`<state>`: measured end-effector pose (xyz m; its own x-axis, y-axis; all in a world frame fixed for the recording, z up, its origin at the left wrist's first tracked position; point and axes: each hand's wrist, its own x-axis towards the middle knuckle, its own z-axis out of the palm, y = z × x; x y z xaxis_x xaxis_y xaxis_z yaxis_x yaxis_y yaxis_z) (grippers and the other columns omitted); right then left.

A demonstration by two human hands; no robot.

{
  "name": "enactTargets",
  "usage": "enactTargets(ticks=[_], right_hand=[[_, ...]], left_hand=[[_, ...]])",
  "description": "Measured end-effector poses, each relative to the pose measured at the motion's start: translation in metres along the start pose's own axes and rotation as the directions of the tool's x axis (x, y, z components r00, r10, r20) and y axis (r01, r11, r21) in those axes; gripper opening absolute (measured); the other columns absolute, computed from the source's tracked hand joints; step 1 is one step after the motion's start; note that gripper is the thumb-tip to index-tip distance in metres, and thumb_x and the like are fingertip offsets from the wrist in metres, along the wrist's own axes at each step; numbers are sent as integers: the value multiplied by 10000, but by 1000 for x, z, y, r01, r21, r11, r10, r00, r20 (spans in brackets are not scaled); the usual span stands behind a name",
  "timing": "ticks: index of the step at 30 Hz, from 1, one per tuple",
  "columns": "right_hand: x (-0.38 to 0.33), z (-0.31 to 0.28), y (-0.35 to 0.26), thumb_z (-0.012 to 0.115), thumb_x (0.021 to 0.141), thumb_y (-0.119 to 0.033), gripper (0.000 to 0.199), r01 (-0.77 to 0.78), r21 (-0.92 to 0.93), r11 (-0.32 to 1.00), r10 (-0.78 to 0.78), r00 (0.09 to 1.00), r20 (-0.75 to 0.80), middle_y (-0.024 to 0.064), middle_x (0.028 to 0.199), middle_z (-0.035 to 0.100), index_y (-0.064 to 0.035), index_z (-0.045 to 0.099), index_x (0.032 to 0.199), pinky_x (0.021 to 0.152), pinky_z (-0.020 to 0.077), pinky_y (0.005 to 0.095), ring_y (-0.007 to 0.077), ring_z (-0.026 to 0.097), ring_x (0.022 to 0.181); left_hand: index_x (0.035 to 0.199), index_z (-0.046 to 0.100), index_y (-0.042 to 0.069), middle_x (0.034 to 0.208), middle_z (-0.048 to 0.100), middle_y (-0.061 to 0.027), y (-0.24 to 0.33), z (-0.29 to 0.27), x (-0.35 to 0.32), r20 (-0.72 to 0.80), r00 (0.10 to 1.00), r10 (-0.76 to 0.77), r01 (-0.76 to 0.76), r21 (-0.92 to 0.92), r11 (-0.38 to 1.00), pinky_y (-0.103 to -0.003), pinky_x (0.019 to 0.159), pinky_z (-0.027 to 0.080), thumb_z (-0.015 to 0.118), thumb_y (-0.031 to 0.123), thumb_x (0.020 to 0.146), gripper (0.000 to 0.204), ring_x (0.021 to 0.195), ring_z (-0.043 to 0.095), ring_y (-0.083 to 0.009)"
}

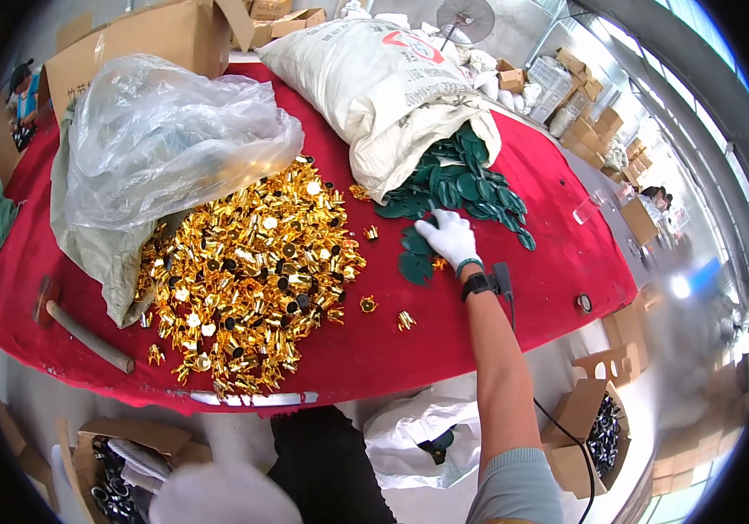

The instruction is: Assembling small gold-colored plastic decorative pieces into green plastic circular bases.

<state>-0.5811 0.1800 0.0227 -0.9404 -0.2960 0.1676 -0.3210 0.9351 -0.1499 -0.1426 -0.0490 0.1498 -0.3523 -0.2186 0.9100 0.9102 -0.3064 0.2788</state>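
My right hand (449, 237), in a white glove with a dark band at the wrist, reaches over the red-covered table. Its fingers are apart and touch or hover just above a few loose dark green discs (415, 267). More green discs (470, 187) spill in a heap from the mouth of a white woven sack (374, 96). Left of the hand lies a big pile of shiny gold clip-like metal parts (256, 271), some with black tops. A pale blurred shape at the lower left may be my left hand (221, 493); its fingers cannot be made out.
Clear plastic sheeting (169, 144) and a greenish sack (99, 253) border the gold pile. A hammer (86, 332) lies on the red cloth (374, 358). Below are a white bag (400, 428) and cartons (579, 445) of dark parts. A black cable (558, 424) trails near my right arm.
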Motion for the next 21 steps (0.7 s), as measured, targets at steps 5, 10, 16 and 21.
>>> enactTargets(ticks=[5, 10, 16, 21], right_hand=[[-50, -2, -25, 629, 885, -662, 711, 163, 14, 987, -163, 987, 13, 173, 1354, 630, -121, 647, 1346, 1024, 502, 528, 412, 594, 1222], [-87, -8, -37, 581, 979, -555, 623, 353, 306, 884, -392, 917, 77, 172, 1422, 613, -65, 635, 1358, 1117, 440, 461, 358, 574, 1299], [-132, -55, -16, 603, 1029, -384, 481, 164, 662, 731, -93, 986, -142, 193, 1351, 650, -14, 645, 1333, 1088, 459, 399, 323, 609, 1265], [-174, -41, 2, 689, 937, -400, 569, 160, 538, 827, -166, 985, -37, 204, 1350, 635, -34, 622, 1367, 1096, 465, 448, 381, 583, 1290]], left_hand=[[1139, 603, 77, 1050, 666, -132, -1, 15, -41, -519, 407, -751, 752, -276, 599, -337, 668, 514, 664, 446, 874, 458, 797, 641, -247], [1198, 587, 54, 1110, 662, -138, -56, 5, -87, -466, 381, -798, 758, -337, 559, -317, 648, 550, 549, 256, 1041, 258, 845, 672, -204], [1220, 597, 101, 1051, 693, -84, -96, -33, -107, -423, 342, -839, 855, -230, 464, -288, 554, 501, 611, 305, 1025, 282, 725, 668, -153], [1226, 596, 127, 1026, 700, -58, -108, -38, -120, -399, 372, -838, 881, -130, 454, -253, 520, 456, 566, 267, 1031, 242, 703, 664, -137]])
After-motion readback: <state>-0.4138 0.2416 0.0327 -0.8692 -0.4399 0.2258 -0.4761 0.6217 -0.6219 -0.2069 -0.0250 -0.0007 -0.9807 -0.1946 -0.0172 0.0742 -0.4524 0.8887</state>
